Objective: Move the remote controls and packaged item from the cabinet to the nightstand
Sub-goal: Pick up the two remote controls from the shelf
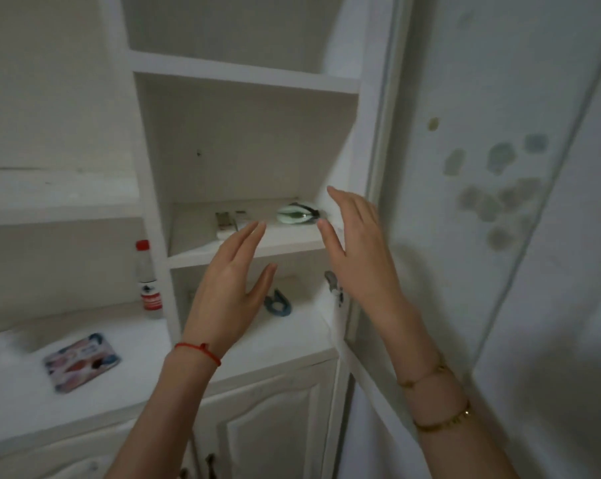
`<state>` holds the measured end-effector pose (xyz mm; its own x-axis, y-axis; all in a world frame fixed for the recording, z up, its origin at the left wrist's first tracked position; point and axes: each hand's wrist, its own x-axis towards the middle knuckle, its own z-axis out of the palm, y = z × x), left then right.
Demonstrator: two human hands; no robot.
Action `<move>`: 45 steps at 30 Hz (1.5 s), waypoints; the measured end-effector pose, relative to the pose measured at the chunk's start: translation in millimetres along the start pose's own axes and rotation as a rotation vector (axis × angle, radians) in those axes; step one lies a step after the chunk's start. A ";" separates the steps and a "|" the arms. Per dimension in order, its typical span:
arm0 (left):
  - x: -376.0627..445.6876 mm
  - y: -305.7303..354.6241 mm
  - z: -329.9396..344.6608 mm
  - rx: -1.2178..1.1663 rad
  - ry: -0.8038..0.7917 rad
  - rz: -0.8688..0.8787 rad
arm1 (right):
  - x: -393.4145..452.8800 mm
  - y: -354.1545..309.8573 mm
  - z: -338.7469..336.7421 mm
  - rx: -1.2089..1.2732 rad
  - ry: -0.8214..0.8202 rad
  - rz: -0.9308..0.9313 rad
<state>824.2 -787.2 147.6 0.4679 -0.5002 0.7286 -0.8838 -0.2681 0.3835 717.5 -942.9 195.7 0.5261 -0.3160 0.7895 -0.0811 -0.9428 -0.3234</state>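
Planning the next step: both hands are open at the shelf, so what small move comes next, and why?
Probably reach the right hand in to the pale green packaged item on the shelf. Both hands are empty, and it lies just beyond those fingertips; the left hand hangs lower.

I see both hands raised, spread and empty before the white cabinet [244, 81]: left hand [228, 288] and right hand [358, 250] flank its shelf edge. A pale green object [295, 214] lies at the shelf's back right; a packaged item [82, 361] rests on the surface at left.

Open shelf [257, 245] front; pale green object [297, 213] rear right.
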 end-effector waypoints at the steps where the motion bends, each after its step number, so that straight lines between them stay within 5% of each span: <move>1: 0.4 -8.2 -3.5 0.021 0.000 -0.027 | 2.8 0.0 12.6 0.024 -0.023 0.014; 21: 131.3 -138.7 40.9 0.283 -0.296 -0.497 | 117.5 30.7 203.9 0.020 -0.469 0.223; 45: 143.7 -137.8 53.7 0.086 -0.185 -0.688 | 127.5 30.7 202.6 0.068 -0.581 0.356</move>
<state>1013.4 -866.3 169.0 0.9184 -0.3239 0.2271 -0.3887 -0.6326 0.6699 953.6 -990.6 180.7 0.8475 -0.4798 0.2270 -0.2904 -0.7771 -0.5584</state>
